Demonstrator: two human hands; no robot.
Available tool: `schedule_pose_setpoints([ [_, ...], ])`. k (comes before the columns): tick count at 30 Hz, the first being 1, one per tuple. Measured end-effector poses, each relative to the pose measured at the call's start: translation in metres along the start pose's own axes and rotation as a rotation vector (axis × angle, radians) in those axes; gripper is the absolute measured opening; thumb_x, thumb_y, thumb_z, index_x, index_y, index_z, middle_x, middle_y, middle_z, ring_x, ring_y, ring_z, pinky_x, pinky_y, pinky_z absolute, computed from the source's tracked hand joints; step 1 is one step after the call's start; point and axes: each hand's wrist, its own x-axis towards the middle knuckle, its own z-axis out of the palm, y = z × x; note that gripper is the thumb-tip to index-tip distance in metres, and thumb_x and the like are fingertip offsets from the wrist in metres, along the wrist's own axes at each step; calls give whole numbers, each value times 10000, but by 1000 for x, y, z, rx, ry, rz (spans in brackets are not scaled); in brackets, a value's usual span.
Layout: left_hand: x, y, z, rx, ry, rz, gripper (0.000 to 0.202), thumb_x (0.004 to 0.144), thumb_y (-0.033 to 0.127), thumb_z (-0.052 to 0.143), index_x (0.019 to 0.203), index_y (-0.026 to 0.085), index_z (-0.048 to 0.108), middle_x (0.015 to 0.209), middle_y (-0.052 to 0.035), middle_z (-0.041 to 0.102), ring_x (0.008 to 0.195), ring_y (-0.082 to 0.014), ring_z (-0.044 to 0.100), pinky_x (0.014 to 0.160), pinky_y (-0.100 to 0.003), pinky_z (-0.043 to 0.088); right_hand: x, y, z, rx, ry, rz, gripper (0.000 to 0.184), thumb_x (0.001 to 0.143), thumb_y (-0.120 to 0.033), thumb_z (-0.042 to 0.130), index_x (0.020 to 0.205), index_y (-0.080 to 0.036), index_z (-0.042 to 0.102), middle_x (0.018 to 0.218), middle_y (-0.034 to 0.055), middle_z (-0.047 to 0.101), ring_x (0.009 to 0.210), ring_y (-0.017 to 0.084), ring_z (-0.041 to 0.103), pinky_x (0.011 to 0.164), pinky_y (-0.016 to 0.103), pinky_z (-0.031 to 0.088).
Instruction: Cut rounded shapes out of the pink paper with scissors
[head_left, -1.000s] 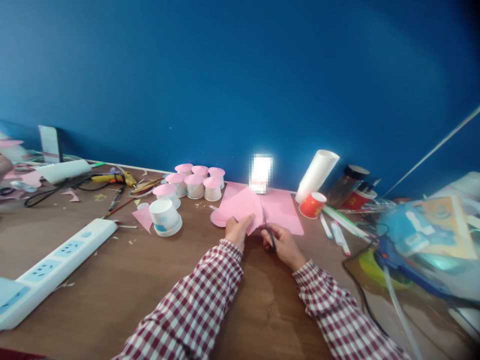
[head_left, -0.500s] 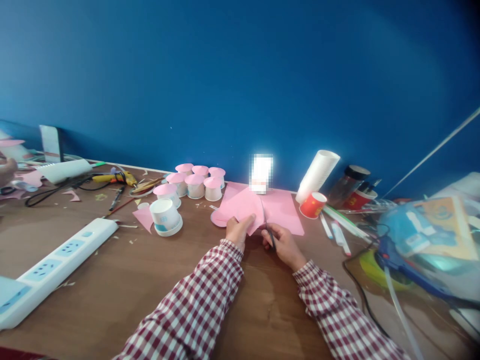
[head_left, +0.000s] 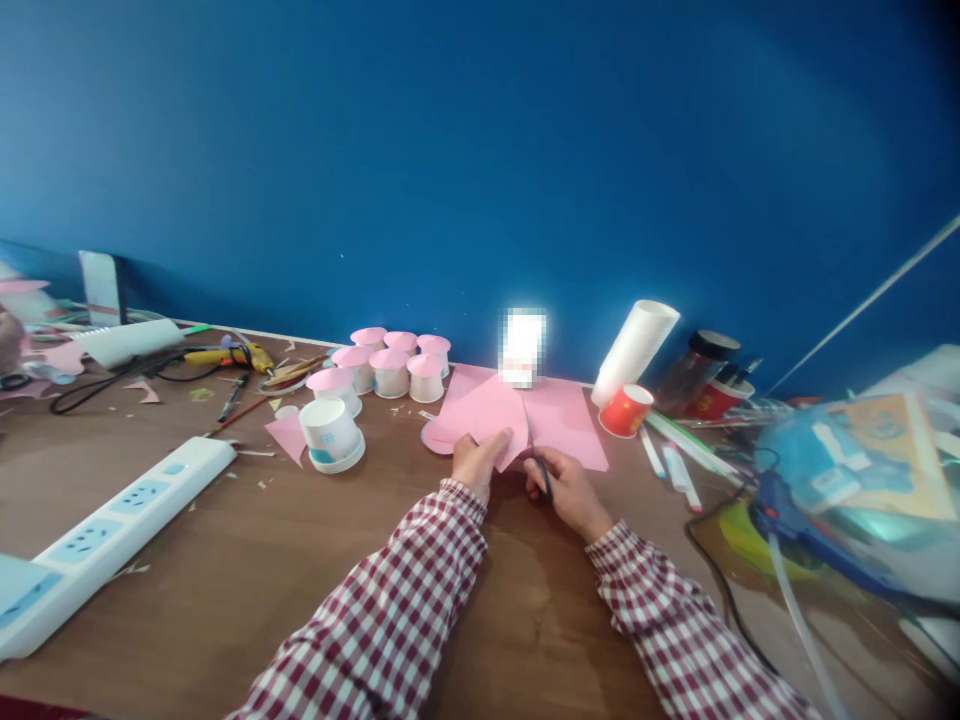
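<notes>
Left hand (head_left: pixel 472 467) is clamped on pink paper (head_left: pixel 486 412), thumb uppermost; scissors (head_left: pixel 545 483) are gripped in the curled right hand (head_left: pixel 570 488).

A craft workspace at a brown table (head_left: pixel 360 600)

You are in what looks like a small craft workshop, the table set against a blue wall (head_left: pixel 375 150). Your left hand (head_left: pixel 472 465) holds pink paper (head_left: pixel 487 412), your right hand (head_left: pixel 571 490) scissors (head_left: pixel 546 486). Left of your left hand stand white cups (head_left: pixel 390 382) under pink paper caps (head_left: pixel 390 357); farther left lie a power strip (head_left: pixel 127 530), what looks like a yellow glue gun (head_left: pixel 256 358) and a pink scrap (head_left: pixel 144 392). Beyond your right hand, rightward, you have stacked cups (head_left: pixel 637 345) and markers (head_left: pixel 679 475). Far left of your hands, another person's hand (head_left: pixel 9 343) suggests a shared workplace.
</notes>
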Motion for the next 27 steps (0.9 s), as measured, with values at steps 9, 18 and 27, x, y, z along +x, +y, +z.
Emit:
schedule_pose_setpoints([
  [9, 2, -2, -1, 15, -5, 10, 393, 536, 292, 799, 816, 44, 676, 783, -139, 699, 666, -194, 643, 619, -310, 513, 1, 1, -1, -2, -2, -2, 320, 826, -442, 549, 936, -146, 600, 575, -31, 539, 496, 108, 512, 475, 222, 432],
  [18, 2, -2, -2, 58, 4, 13, 364, 546, 310, 790, 773, 51, 675, 744, -126, 695, 653, -191, 641, 590, -295, 507, 0, 0, 0, -24, 11, -7, 344, 827, -455, 546, 952, -142, 613, 566, -30, 526, 483, 108, 498, 464, 227, 420],
  [27, 3, -2, -2, 46, 17, 1, 388, 536, 314, 795, 790, 47, 673, 744, -130, 695, 662, -203, 649, 589, -300, 512, 0, -4, -1, -29, 12, -6, 321, 823, -429, 556, 942, -136, 613, 550, -41, 516, 476, 102, 495, 467, 219, 413],
])
